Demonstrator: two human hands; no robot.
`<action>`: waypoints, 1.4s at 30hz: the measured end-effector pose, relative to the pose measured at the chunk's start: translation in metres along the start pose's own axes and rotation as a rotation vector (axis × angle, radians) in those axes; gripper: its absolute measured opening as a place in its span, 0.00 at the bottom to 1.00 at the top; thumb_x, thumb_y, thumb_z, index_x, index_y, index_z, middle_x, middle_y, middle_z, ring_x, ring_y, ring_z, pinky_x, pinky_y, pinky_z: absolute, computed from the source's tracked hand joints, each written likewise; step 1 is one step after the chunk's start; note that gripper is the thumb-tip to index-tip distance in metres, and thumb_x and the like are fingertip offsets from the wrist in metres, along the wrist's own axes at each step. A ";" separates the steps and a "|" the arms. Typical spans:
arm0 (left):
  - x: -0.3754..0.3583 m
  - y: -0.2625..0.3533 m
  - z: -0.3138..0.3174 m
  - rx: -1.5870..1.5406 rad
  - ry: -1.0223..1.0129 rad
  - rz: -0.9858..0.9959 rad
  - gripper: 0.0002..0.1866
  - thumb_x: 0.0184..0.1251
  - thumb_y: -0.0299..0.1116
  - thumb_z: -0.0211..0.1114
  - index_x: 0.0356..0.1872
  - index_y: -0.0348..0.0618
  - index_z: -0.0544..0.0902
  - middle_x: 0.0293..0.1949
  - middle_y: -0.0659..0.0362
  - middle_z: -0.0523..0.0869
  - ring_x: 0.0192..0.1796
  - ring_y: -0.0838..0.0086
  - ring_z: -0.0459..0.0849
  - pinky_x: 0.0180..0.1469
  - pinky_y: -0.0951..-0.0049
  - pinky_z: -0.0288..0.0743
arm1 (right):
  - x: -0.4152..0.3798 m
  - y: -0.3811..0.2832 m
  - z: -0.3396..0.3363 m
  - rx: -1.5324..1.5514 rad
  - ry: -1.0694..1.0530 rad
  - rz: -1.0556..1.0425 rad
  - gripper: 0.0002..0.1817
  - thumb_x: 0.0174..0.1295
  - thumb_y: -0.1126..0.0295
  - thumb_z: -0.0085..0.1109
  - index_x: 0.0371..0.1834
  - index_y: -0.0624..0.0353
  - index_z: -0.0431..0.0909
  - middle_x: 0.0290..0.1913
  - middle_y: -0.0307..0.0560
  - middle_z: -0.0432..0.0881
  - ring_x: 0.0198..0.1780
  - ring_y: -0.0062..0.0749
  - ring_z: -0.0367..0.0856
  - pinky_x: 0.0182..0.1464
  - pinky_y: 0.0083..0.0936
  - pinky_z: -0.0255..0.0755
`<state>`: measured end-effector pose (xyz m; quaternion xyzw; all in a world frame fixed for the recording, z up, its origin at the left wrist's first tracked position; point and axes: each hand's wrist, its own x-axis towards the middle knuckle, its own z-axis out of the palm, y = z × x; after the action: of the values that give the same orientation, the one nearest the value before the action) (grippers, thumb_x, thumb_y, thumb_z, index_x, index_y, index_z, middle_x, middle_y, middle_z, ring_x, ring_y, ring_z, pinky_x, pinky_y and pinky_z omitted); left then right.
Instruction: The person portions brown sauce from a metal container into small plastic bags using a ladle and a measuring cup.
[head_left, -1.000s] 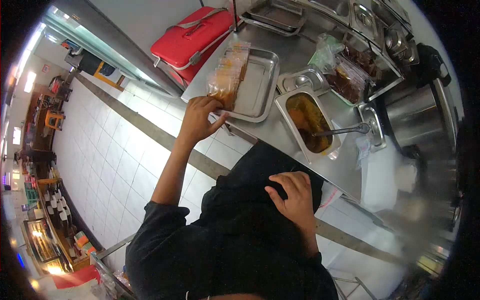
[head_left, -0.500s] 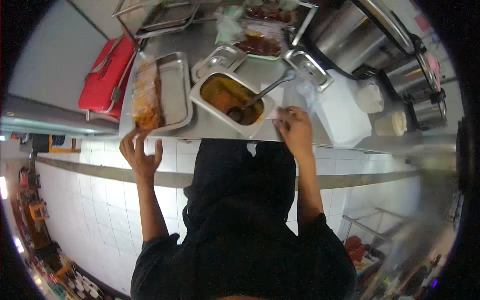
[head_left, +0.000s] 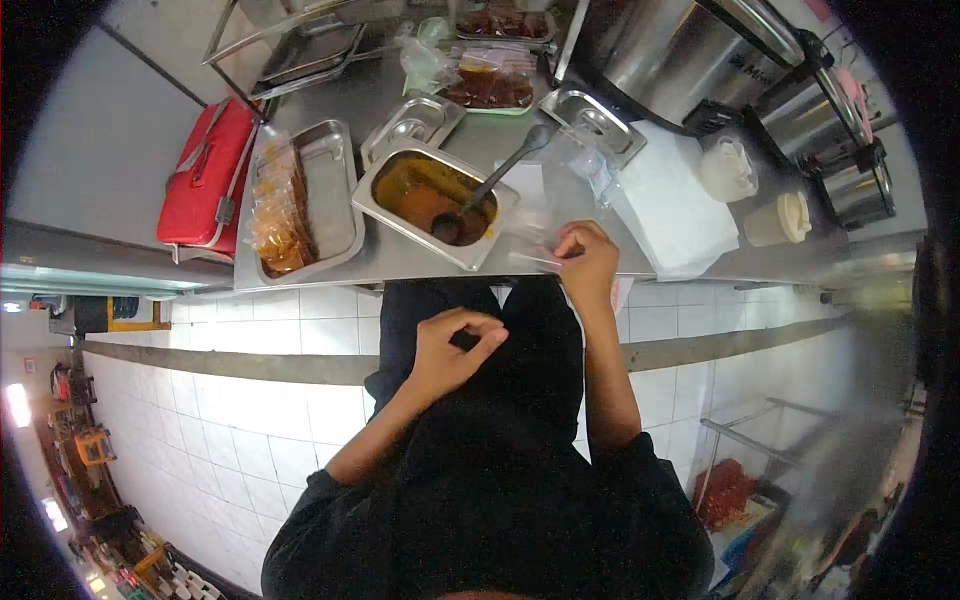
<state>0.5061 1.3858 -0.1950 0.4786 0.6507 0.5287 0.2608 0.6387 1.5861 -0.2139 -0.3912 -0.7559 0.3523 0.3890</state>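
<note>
My right hand (head_left: 588, 262) is at the counter's front edge, its fingers pinched on a small clear plastic bag (head_left: 533, 262). Left of it stands a metal container (head_left: 408, 232) of orange-brown sauce, with a dark ladle (head_left: 503, 172) leaning in it. My left hand (head_left: 455, 350) hovers in front of my body, thumb and fingers curled together, with nothing visible in them. Filled clear packets (head_left: 280, 215) stand in a row in a metal tray (head_left: 345, 185) at the left.
Two metal lids (head_left: 425, 118) (head_left: 600, 125) lie behind the container. White sheets (head_left: 675, 210), a lidded cup (head_left: 780, 220) and a white container (head_left: 728, 170) are at right. Large steel pots (head_left: 670, 60) stand behind. A red bag (head_left: 207, 180) sits at the far left.
My left hand has moved from the packets at the tray to in front of my body, its fingers drawing together. My right hand stays near the container. The view has shifted slightly.
</note>
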 end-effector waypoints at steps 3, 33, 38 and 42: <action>0.019 0.011 0.006 -0.085 -0.080 -0.033 0.11 0.60 0.31 0.75 0.40 0.37 0.87 0.34 0.57 0.89 0.37 0.77 0.87 0.43 0.77 0.79 | -0.005 -0.005 -0.015 0.021 0.065 -0.076 0.17 0.38 0.71 0.81 0.17 0.58 0.75 0.34 0.48 0.84 0.35 0.40 0.83 0.36 0.29 0.76; -0.012 -0.035 -0.042 -0.541 -0.311 -0.412 0.04 0.61 0.24 0.73 0.33 0.34 0.88 0.36 0.54 0.90 0.40 0.74 0.88 0.46 0.74 0.83 | -0.096 -0.076 0.017 0.009 -0.646 -0.064 0.15 0.55 0.65 0.73 0.44 0.59 0.85 0.41 0.51 0.88 0.42 0.40 0.88 0.44 0.30 0.80; -0.013 -0.041 -0.042 -0.506 -0.394 -0.400 0.05 0.63 0.27 0.73 0.36 0.36 0.88 0.37 0.57 0.89 0.41 0.77 0.86 0.47 0.76 0.82 | -0.083 -0.075 0.006 0.109 -0.777 0.030 0.12 0.62 0.69 0.66 0.47 0.58 0.85 0.42 0.51 0.88 0.41 0.40 0.88 0.44 0.31 0.80; -0.015 -0.031 -0.033 -0.539 -0.288 -0.393 0.06 0.67 0.29 0.70 0.35 0.36 0.85 0.38 0.60 0.87 0.40 0.80 0.84 0.46 0.78 0.81 | -0.089 -0.076 0.019 -0.300 -0.605 -0.252 0.09 0.61 0.65 0.63 0.36 0.58 0.84 0.33 0.50 0.85 0.33 0.44 0.85 0.36 0.36 0.79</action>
<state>0.4732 1.3588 -0.2168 0.3279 0.5242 0.5480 0.5633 0.6334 1.4707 -0.1871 -0.2259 -0.9224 0.2867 0.1266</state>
